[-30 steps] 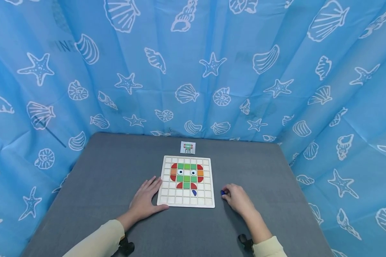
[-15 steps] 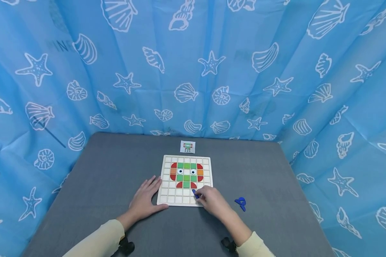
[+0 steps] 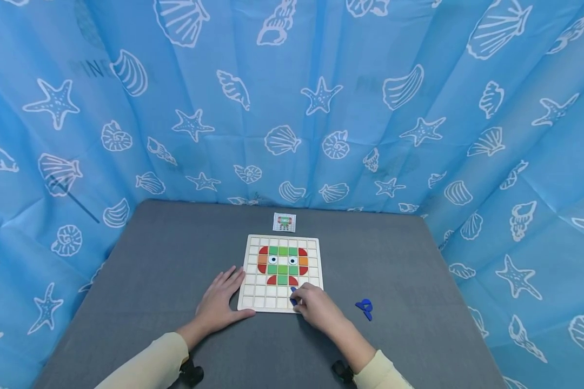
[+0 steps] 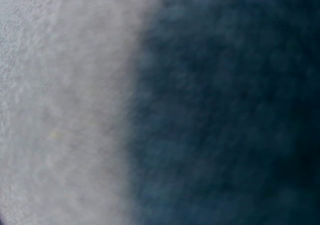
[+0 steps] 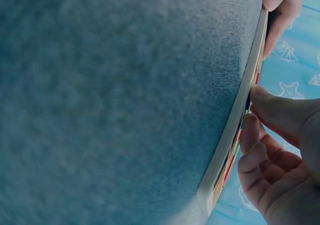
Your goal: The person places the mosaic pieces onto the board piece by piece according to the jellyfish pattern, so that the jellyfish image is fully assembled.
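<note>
A square white grid board (image 3: 256, 303) lies on the grey table, with red, green and orange tiles (image 3: 283, 251) and two eye tiles (image 3: 272, 260) forming a face-like figure. My left hand (image 3: 217, 303) rests flat with spread fingers along the board's left edge, thumb at the lower corner. Over the lower right squares, my right hand (image 3: 318, 309) pinches a small blue piece (image 3: 294, 302) between thumb and fingers, just below the red quarter-round tile (image 3: 293, 281). The fingers partly hide the blue there. In the right wrist view, thumb and fingertips (image 5: 250, 127) meet at the board's rim.
Several loose blue pieces (image 3: 366, 306) lie on the table right of the board. A small picture card (image 3: 284, 222) with a similar figure sits behind it. A blue shell-patterned curtain (image 3: 292, 108) hangs around the table. The left wrist view shows only blurred surfaces.
My right hand has moved left from the loose blue pieces onto the board's lower right squares, carrying a blue piece, then slightly farther left. The left hand has stayed put.
</note>
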A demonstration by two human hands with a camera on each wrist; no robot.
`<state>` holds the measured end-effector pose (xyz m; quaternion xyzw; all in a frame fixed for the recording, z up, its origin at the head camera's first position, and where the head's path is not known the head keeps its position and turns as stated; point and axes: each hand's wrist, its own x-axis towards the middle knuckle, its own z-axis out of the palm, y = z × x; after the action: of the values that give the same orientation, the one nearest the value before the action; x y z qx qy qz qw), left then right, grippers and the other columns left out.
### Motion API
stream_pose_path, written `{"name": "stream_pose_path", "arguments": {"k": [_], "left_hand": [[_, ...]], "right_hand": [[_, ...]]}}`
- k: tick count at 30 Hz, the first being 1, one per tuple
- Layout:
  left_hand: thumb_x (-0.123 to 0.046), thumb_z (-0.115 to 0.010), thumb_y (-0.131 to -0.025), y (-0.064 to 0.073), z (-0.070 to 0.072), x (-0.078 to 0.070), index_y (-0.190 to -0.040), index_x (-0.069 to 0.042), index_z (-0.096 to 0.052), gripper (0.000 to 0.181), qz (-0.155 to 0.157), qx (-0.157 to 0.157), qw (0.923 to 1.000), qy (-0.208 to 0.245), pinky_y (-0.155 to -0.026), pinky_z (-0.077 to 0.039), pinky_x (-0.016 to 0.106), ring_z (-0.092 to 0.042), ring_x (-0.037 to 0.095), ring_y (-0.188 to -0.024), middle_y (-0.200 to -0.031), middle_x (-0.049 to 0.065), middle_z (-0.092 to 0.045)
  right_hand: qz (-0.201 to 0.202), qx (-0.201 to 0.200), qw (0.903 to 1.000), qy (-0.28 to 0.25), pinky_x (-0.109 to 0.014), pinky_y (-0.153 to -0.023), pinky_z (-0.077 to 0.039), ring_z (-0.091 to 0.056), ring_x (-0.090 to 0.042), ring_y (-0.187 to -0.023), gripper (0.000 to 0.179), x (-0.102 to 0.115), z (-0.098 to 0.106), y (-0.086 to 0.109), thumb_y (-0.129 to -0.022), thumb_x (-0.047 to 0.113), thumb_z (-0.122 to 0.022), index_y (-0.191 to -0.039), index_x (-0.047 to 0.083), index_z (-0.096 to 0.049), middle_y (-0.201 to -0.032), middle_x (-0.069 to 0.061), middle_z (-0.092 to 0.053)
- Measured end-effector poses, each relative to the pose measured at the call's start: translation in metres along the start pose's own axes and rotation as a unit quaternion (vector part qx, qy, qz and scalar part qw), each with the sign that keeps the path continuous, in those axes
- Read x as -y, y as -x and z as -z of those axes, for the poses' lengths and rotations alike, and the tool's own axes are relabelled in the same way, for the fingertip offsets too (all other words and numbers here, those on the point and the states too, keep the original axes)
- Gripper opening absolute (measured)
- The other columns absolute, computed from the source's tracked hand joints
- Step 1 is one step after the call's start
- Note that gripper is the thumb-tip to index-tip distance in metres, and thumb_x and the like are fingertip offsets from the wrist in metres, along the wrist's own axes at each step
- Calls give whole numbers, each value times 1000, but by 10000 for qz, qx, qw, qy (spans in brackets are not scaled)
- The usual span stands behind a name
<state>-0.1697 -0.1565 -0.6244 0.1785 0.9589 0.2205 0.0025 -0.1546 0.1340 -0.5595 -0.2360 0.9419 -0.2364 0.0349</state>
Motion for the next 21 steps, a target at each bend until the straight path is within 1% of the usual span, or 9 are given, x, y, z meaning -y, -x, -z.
{"name": "stream_pose_path", "arguments": {"k": [4, 6, 11, 16, 19, 21], "left_hand": [[-82, -64, -75, 1, 1, -1, -158, -13, -35, 111, -36, -88, 10000, 23, -124, -20, 53, -24, 28, -155, -164, 2, -34], [-82, -64, -75, 1, 1, -1, -158, -13, -36, 111, -27, -83, 10000, 13, -124, -20, 53, -25, 28, -154, -164, 2, -34], [-86, -59, -74, 0, 2, -2, -158, -14, -34, 114, 24, 55, 10000, -15, -125, -19, 53, -23, 28, -155, -165, 2, -33], [-87, -58, -74, -1, 2, -2, -158, -13, -35, 115, 35, 49, 10000, -17, -125, -19, 52, -24, 27, -155, -165, 1, -33], [-87, -59, -74, -1, 2, -2, -159, -14, -34, 114, 51, 64, 10000, -44, -125, -19, 51, -23, 26, -155, -165, 0, -31], [-86, -59, -74, -1, 2, -2, -159, -15, -32, 114, 78, 90, 9999, -46, -126, -18, 50, -21, 25, -156, -166, -1, -30]], "right_hand": [[-29, 2, 10000, -24, -27, -69, -55, -59, -7, -77, 15, 0, -1, 0, -88, 9, -78, -103, 7, -77, -95, -2, -69], [-42, -18, 10000, -53, -27, -69, -56, -60, -7, -78, 15, -1, -1, 0, -88, 8, -78, -103, 7, -77, -94, -2, -69], [-149, -249, 9995, -133, -28, -67, -55, -61, -9, -77, 16, -4, 6, 6, -87, 8, -78, -102, 7, -76, -90, -2, -68], [-553, -571, 9968, -76, -26, -61, -49, -55, -6, -70, 15, -13, 20, 20, -87, 11, -79, -101, 9, -76, -84, 2, -65], [-910, -724, 9932, 17, -23, -59, -45, -51, -3, -67, 16, -23, 28, 31, -86, 13, -80, -101, 11, -76, -79, 7, -60], [-1149, -803, 9901, 101, -24, -59, -43, -49, -3, -66, 17, -31, 32, 39, -85, 13, -81, -101, 11, -77, -78, 8, -59]]}}
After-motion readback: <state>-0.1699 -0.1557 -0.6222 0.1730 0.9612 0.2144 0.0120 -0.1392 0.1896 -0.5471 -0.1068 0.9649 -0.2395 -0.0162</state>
